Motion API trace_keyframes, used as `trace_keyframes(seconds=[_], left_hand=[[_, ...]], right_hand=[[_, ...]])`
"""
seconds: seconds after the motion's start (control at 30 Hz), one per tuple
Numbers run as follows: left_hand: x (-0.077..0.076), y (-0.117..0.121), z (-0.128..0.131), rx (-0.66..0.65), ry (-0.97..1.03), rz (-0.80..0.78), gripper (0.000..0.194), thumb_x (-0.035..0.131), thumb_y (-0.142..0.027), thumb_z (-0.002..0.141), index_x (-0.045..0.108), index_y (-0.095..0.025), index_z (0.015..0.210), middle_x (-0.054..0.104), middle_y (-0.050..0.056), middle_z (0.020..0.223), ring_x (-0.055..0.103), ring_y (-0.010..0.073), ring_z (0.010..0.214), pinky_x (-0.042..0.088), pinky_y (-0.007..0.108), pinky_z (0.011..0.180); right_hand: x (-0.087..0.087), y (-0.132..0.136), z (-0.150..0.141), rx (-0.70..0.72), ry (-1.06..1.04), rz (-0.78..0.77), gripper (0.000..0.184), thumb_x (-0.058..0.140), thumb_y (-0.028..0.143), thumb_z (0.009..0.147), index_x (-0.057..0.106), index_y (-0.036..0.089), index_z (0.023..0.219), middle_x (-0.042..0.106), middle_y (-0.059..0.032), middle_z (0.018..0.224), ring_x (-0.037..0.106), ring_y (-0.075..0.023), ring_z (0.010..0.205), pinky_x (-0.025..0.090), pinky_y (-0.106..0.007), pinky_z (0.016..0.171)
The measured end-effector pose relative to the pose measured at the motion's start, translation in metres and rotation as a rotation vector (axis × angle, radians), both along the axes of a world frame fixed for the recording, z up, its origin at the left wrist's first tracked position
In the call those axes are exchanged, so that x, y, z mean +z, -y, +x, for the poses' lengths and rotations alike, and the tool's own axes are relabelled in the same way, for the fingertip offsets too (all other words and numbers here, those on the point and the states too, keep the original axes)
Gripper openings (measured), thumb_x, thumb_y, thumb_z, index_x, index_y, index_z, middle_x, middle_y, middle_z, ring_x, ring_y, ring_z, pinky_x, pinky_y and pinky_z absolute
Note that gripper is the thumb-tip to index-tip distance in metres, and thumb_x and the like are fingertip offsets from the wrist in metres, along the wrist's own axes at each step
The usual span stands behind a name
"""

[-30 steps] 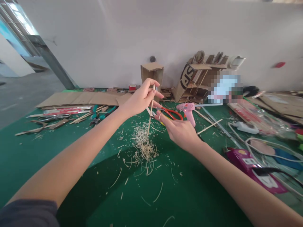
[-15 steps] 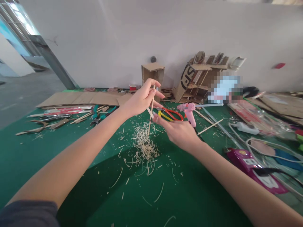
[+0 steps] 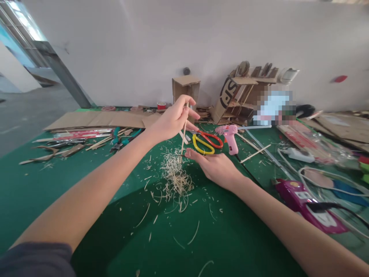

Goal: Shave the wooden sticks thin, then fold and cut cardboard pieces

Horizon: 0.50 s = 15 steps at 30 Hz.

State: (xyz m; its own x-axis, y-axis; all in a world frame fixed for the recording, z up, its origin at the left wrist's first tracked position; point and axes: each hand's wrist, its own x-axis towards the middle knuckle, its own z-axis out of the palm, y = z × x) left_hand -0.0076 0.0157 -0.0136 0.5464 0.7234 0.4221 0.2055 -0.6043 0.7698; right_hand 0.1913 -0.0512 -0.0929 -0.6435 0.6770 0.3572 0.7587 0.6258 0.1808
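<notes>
My left hand (image 3: 173, 120) pinches the upper part of a thin wooden stick (image 3: 183, 139), which slants down with its lower end over a heap of curled wood shavings (image 3: 177, 175). To the right, my right hand (image 3: 220, 167) is closed, thumb towards the stick's lower end. From its grip a thin dark blade-like piece (image 3: 182, 155) pokes out against the stick; most of it is hidden. Just beyond that hand lie scissors with one red and one yellow handle (image 3: 204, 145).
A pink glue gun (image 3: 230, 137) lies right of the scissors. Pliers (image 3: 117, 140) and cardboard strips (image 3: 98, 120) are at the left. Cardboard boxes (image 3: 187, 86) stand by the wall. A magenta device (image 3: 305, 207) with cables sits at the right on the green table (image 3: 138, 242).
My right hand has slid down along the stick and towards me, uncovering more of the yellow scissor handle. My left hand keeps its grip almost in place.
</notes>
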Motion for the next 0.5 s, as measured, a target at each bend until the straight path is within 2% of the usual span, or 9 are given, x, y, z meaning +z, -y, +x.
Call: trace_keyframes(seconds=[0.13, 0.2, 0.33, 0.43, 0.5], left_hand=[[0.0002, -0.0007, 0.0001, 0.054, -0.039, 0.05, 0.022, 0.021, -0.025, 0.098, 0.034, -0.023, 0.117, 0.064, 0.005, 0.107, 0.069, 0.0087, 0.071, 0.054, 0.021, 0.063], [0.0016, -0.001, -0.0004, 0.117, -0.096, 0.144, 0.021, 0.03, -0.029, 0.097, 0.038, -0.023, 0.116, 0.066, 0.004, 0.099, 0.068, 0.0097, 0.069, 0.053, 0.021, 0.062], [0.0053, 0.0004, -0.0015, 0.269, -0.192, 0.354, 0.024, 0.055, -0.035, 0.088, 0.049, -0.023, 0.108, 0.065, -0.002, 0.078, 0.064, 0.0105, 0.058, 0.051, 0.023, 0.06], [0.0059, 0.0021, -0.0008, 0.259, -0.188, 0.315, 0.025, 0.052, -0.028, 0.09, 0.049, -0.024, 0.114, 0.067, -0.002, 0.076, 0.062, 0.0081, 0.051, 0.05, 0.02, 0.054], [0.0053, 0.0031, 0.0, 0.226, -0.175, 0.268, 0.029, 0.049, -0.024, 0.091, 0.047, -0.024, 0.12, 0.068, -0.001, 0.077, 0.062, 0.0078, 0.05, 0.049, 0.018, 0.05]], right_hand=[[0.0007, -0.0015, 0.0, -0.058, -0.049, 0.038, 0.063, 0.038, 0.009, 0.084, 0.031, 0.023, 0.145, 0.071, -0.0053, 0.086, 0.06, -0.015, 0.067, 0.037, -0.024, 0.055], [0.0009, -0.0013, -0.0011, -0.029, -0.038, 0.044, 0.064, 0.04, 0.008, 0.082, 0.032, 0.021, 0.145, 0.071, -0.0055, 0.085, 0.059, -0.0142, 0.066, 0.035, -0.023, 0.054], [0.0006, -0.001, -0.0028, 0.029, 0.03, 0.065, 0.064, 0.041, 0.006, 0.08, 0.039, 0.025, 0.141, 0.069, -0.0011, 0.076, 0.055, -0.0114, 0.057, 0.029, -0.023, 0.048], [-0.001, -0.0026, -0.0028, -0.064, -0.048, 0.17, 0.061, 0.039, 0.005, 0.082, 0.041, 0.024, 0.139, 0.07, -0.0013, 0.078, 0.054, -0.0101, 0.055, 0.025, -0.024, 0.046], [-0.0029, -0.0027, -0.0031, -0.072, -0.069, 0.191, 0.058, 0.039, 0.005, 0.082, 0.044, 0.023, 0.137, 0.071, -0.0018, 0.08, 0.053, -0.0099, 0.055, 0.024, -0.024, 0.046]])
